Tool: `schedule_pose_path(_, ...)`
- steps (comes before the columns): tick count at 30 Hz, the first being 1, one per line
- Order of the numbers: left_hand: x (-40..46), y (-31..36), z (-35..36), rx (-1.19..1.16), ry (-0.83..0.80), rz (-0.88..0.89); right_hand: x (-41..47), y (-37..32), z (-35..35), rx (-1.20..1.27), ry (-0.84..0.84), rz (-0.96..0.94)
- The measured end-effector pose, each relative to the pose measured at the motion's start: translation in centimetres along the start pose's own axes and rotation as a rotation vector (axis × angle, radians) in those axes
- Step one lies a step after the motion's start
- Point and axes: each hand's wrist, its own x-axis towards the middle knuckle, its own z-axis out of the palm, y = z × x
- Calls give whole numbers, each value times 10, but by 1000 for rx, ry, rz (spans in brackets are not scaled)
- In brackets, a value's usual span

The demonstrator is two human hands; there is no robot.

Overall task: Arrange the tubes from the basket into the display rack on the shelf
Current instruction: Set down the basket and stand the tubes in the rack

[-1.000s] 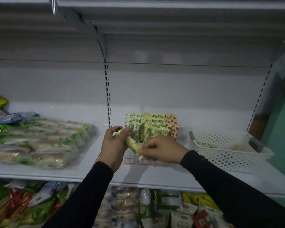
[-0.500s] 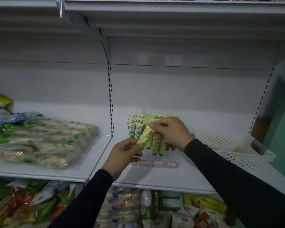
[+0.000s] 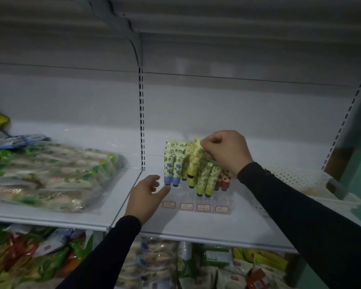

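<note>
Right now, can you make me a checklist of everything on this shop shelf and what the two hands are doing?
Surface: white shelf, dimly lit.
Job's things: clear rack holds standing tubes; blue tubes on the rack's left, green tubes middle, red tubes on its right. White basket further right.
Clutter: snack bags on the left; more packets on the shelf below.
Hands: right hand pinches the top of a yellow tube over the rack; left hand open beside the rack, holding nothing.
Cables: nothing seen.
Surroundings: grey back wall, shelf overhead.
</note>
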Motion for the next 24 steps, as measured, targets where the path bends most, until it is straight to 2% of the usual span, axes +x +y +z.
schedule_pose_path(5, 22, 10, 7, 115, -5, 98, 12, 0, 9, -143, 40, -79)
schedule_pose_path(11, 48, 23, 1, 442, 77, 546, 14, -1, 22, -258, 42, -169)
schedule_pose_path(14, 54, 25, 2, 591, 30, 702, 13, 3, 30, -315, 36, -205)
schedule_pose_path(17, 57, 25, 3, 663, -36, 717, 10, 7, 34, -334, 31, -204)
schedule_pose_path(24, 58, 23, -1, 592, -146, 607, 7, 14, 48, -408, 24, -189)
